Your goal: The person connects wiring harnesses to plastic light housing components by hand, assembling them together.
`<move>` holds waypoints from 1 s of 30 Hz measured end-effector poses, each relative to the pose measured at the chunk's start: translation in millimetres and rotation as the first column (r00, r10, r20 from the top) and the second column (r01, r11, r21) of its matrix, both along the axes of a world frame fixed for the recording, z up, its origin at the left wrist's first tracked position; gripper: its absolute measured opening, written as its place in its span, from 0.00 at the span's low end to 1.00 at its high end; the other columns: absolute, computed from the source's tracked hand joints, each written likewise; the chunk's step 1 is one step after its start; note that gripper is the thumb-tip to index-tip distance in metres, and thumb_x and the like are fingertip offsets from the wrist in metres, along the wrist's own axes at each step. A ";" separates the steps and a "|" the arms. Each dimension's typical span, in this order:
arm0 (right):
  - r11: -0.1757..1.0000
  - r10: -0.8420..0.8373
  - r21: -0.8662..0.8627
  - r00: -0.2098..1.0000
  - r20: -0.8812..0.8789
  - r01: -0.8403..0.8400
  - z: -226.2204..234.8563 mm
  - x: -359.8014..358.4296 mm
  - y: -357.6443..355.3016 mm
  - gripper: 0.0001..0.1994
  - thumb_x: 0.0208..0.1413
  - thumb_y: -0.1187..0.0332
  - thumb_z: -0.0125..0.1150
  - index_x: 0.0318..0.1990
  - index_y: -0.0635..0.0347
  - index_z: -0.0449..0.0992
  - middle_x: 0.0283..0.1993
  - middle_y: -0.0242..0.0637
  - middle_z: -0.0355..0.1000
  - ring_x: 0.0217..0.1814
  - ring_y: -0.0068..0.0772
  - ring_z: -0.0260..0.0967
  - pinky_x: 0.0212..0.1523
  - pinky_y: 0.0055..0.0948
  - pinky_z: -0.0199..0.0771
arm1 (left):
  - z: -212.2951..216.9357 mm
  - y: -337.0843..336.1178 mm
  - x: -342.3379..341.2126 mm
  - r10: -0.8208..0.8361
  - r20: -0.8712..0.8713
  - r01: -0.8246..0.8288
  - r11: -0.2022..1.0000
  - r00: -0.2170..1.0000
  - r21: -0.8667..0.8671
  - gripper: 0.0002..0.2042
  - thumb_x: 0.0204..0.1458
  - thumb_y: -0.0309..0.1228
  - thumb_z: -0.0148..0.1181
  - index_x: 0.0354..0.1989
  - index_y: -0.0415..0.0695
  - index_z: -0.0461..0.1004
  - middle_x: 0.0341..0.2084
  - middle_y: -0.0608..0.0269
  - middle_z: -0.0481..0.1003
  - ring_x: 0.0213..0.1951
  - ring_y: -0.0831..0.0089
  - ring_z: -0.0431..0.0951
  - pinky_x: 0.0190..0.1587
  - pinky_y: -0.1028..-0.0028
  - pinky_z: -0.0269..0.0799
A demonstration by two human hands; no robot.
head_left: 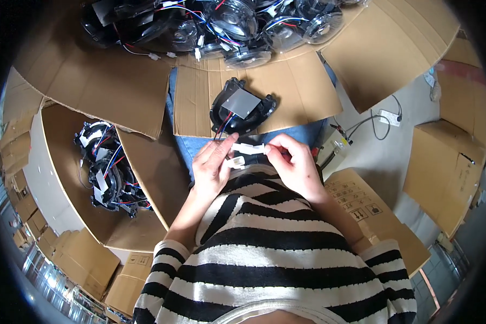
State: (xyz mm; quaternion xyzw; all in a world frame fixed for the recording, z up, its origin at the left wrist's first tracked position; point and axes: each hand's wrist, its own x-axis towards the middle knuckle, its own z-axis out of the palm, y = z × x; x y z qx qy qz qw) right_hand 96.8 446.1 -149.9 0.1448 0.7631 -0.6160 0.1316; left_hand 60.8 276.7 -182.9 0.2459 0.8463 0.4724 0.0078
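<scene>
In front of me a black lamp unit [218,110] with a grey square plate lies on a cardboard flap [302,94]. Its red, blue and dark wires run down towards my left hand [210,166]. Between the fingers and thumb of that hand is a white plug connector [244,148], and a second white connector [235,162] sits by the thumb. My right hand [296,162] pinches the right end of the upper connector. Whether its two halves are fully joined I cannot tell.
Beyond the flap, an open box holds several clear-lensed lamps [235,21] with loose wires. At left, a deep carton [129,235] contains more black lamp units [113,178]. A power strip [390,117] with cables lies on the floor at right, near closed cartons [443,167].
</scene>
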 end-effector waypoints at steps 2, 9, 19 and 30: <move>0.997 -0.069 0.028 0.996 -0.049 0.070 -2.2 -0.1 -1.3 0.04 0.48 0.74 0.50 0.26 0.66 0.66 0.15 0.25 0.58 0.16 0.11 0.48 0.15 0.14 0.47 | -1.0 0.8 -5.0 -0.021 -0.013 0.021 1.000 1.000 -0.008 0.22 0.27 0.14 0.50 0.38 0.37 0.70 0.15 0.62 0.66 0.19 0.71 0.66 0.24 0.76 0.64; 0.991 -0.111 0.067 0.990 -0.088 0.117 -10.6 -10.4 -0.3 0.03 0.44 0.74 0.52 0.27 0.64 0.67 0.22 0.41 0.68 0.18 0.31 0.65 0.19 0.25 0.62 | -6.2 11.4 -20.0 -0.090 -0.080 0.078 0.987 0.993 -0.138 0.19 0.33 0.17 0.54 0.39 0.40 0.69 0.15 0.62 0.66 0.18 0.70 0.66 0.23 0.75 0.63; 0.997 0.027 -0.078 0.998 0.052 -0.023 -0.5 -3.9 39.6 0.03 0.47 0.76 0.48 0.27 0.67 0.66 0.22 0.30 0.63 0.25 0.15 0.58 0.26 0.15 0.58 | 3.1 9.3 -29.0 -0.258 0.217 0.280 0.957 0.941 -0.076 0.16 0.45 0.25 0.48 0.46 0.40 0.63 0.20 0.54 0.66 0.23 0.60 0.68 0.29 0.70 0.65; 0.972 0.092 -0.224 0.994 0.065 -0.075 30.1 -1.7 56.1 0.06 0.48 0.72 0.48 0.28 0.66 0.68 0.21 0.29 0.63 0.25 0.15 0.57 0.28 0.17 0.57 | 3.5 -3.2 -36.7 -0.458 0.670 0.085 0.856 0.585 0.511 0.07 0.47 0.23 0.50 0.35 0.36 0.70 0.28 0.62 0.69 0.31 0.76 0.67 0.36 0.79 0.61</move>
